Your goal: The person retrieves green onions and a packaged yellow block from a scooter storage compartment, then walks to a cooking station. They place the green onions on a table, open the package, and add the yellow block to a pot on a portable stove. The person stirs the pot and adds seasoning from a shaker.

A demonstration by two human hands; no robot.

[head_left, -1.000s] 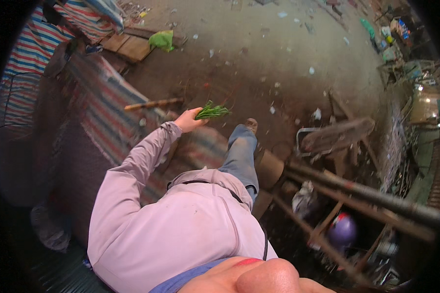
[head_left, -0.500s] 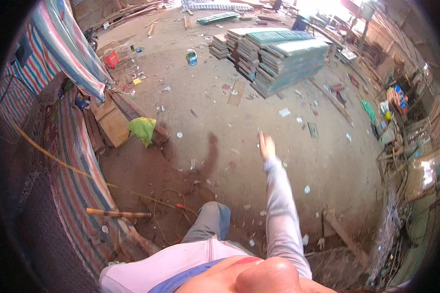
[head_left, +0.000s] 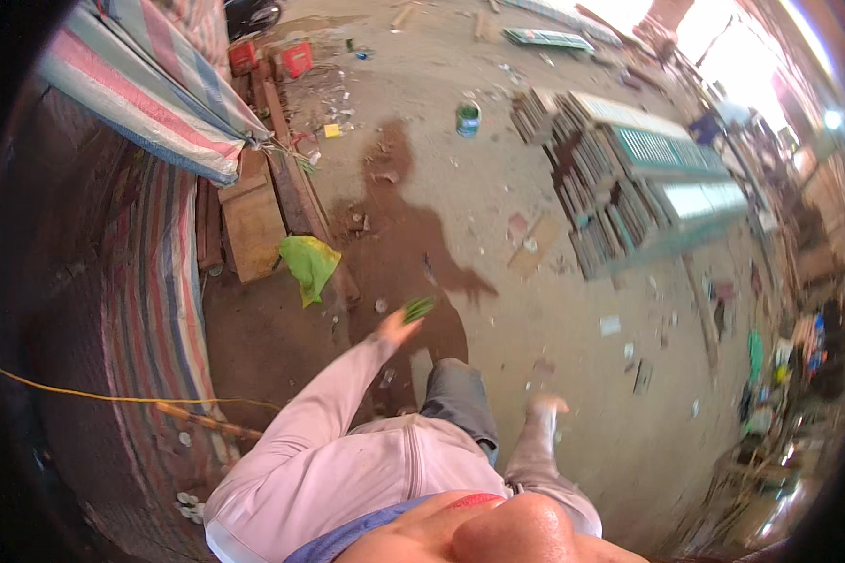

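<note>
Your left hand (head_left: pixel 399 330) holds a small bunch of thin green leaves (head_left: pixel 419 310) at 12 o'clock from your chest.
Nearest, your pale pink zipped jacket (head_left: pixel 366 455) covers your chest, with a grey trouser leg (head_left: pixel 458 403) past its hem between 1 and 2 o'clock. Your blurred right hand (head_left: pixel 549 403) is out at 2 o'clock, well apart from the leaves; I cannot tell how its fingers stand. Your left fingers are closed round the bunch's near end. Between 9 and 10 o'clock, a thin brown stick (head_left: pixel 207 420) lies by a red-and-grey striped sheet (head_left: pixel 155 310). Farther off at 11, a crumpled yellow-green bag (head_left: pixel 310 266) lies beside a flat tan wooden board (head_left: pixel 255 230). Beyond, toward 1 o'clock, is a stack of grey and teal panels (head_left: pixel 629 178); near 12, a small green-and-blue bucket (head_left: pixel 468 120).
</note>
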